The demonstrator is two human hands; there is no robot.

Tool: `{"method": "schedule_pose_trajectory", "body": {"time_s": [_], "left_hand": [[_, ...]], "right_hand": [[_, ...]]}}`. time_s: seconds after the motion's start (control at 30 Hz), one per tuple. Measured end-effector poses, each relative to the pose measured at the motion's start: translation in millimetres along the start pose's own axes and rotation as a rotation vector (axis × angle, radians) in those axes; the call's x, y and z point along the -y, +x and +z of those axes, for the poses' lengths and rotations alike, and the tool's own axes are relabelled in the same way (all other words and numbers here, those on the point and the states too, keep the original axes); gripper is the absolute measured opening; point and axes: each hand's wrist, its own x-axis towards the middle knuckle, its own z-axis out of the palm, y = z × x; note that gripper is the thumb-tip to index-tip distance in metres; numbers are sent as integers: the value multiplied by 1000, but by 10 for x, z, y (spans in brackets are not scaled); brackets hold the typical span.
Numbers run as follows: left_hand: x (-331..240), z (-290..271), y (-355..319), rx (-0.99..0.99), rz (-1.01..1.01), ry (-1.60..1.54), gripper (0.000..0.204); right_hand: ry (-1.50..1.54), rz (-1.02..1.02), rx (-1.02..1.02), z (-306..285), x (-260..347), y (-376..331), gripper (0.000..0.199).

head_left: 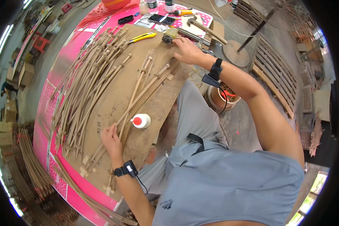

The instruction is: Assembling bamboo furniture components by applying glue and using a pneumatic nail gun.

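Nearest, my left hand point(111, 141) lies flat, fingers together, pressing on the ends of a few sticks point(139, 96) on the board point(116, 101) covering the desk point(69, 56). Just beside it lies a glue bottle point(141, 121). Farther off, my right hand point(187, 51) reaches out, fingers curled loosely beside a small roller tool point(169, 35); whether it grips, I cannot tell.
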Motion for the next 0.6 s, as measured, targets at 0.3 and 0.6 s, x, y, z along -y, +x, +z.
{"method": "schedule_pose_trajectory", "body": {"time_s": [0.3,0.6], "left_hand": [[-80,-63,-20,31,-89,-74,21],[-150,-63,-24,6,-121,-78,20]], "right_hand": [[-204,165,-71,210,-160,296,49],[-269,386,74,144,-348,403,63]]}}
